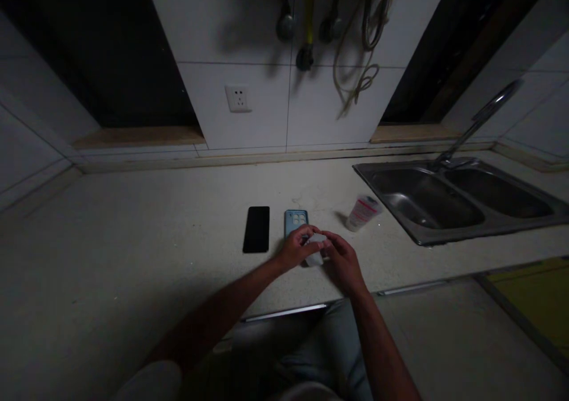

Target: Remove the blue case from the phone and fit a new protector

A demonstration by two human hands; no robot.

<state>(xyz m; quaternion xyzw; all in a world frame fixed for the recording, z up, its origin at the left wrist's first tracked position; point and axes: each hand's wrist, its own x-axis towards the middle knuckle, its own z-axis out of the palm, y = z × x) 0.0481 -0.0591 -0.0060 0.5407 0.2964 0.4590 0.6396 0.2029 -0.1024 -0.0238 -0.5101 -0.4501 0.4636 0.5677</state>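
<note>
Fingers of our left hand (297, 248) and right hand (340, 260) are both pinching a small pale sheet (315, 248), holding it just above the countertop (133, 223) near its front edge. Too dim to tell what the sheet is. We're working right over the lower end of a blue phone case (296, 220) lying flat. Black phone (256, 229) is lying just left of it, apart. A small tub (362, 212) is sitting tipped beside the steel sink (462, 202).
</note>
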